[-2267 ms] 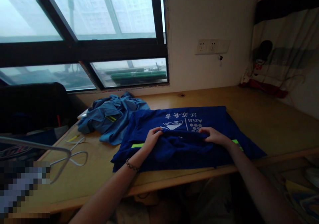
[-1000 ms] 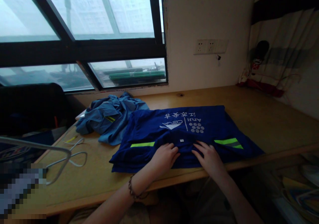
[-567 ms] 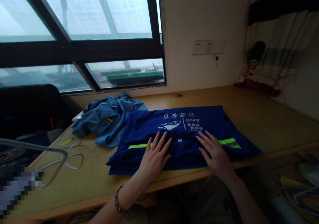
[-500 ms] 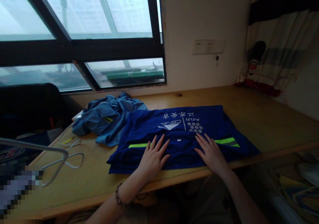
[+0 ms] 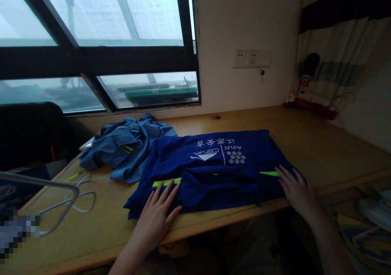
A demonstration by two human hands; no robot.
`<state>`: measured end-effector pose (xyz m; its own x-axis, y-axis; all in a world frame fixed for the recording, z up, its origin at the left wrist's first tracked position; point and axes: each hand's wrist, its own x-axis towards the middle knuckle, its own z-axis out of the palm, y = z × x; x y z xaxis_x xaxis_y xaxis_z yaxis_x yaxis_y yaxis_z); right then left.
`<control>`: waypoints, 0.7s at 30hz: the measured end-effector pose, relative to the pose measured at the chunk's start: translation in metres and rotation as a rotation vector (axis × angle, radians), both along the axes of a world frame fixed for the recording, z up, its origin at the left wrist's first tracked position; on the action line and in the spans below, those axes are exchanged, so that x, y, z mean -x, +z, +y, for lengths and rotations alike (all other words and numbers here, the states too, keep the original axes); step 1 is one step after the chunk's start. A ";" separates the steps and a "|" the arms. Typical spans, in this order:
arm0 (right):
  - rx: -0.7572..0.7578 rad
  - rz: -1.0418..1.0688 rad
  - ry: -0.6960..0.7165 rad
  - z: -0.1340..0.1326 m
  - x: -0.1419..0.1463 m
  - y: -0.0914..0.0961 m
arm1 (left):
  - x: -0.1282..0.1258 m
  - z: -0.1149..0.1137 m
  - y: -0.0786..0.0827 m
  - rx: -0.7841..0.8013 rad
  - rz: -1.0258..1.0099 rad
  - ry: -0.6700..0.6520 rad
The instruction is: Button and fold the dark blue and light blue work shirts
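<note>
A dark blue shirt (image 5: 220, 167) with white print and neon yellow stripes lies spread on the wooden desk (image 5: 320, 144), its collar side toward me. My left hand (image 5: 157, 214) lies flat and open on the shirt's left sleeve near the desk's front edge. My right hand (image 5: 296, 191) rests flat and open on the right sleeve, fingers spread over the end of the yellow stripe.
A crumpled lighter blue garment (image 5: 125, 146) lies left of the shirt by the window. A wire hanger (image 5: 65, 199) sits at the desk's left end. Wall sockets (image 5: 252, 58) are behind, a curtain (image 5: 336, 63) hangs at the right.
Both hands slid apart from the collar area out to the sleeves, left hand to the left, right hand to the right. The shirt now lies flatter.
</note>
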<state>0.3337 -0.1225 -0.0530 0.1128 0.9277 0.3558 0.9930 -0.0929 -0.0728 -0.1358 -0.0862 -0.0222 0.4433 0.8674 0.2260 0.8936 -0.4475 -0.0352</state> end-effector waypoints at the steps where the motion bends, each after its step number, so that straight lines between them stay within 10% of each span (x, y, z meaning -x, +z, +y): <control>1: -0.005 0.003 0.017 -0.001 -0.009 -0.001 | 0.007 -0.002 -0.001 0.014 0.005 -0.009; 9: -0.014 0.141 0.325 -0.001 -0.026 0.003 | 0.027 -0.021 -0.004 -0.027 0.039 0.337; 17: -0.122 0.171 0.309 -0.001 -0.035 0.006 | 0.023 -0.028 0.000 -0.111 -0.018 0.542; 21: -0.028 0.138 0.346 0.002 -0.037 -0.008 | -0.002 -0.044 0.004 -0.234 -0.173 0.397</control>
<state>0.3708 -0.1206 -0.0606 -0.1571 0.9093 0.3853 0.9458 0.2508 -0.2062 -0.1342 -0.1307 -0.0186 0.0272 0.8790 0.4760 0.9952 -0.0685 0.0697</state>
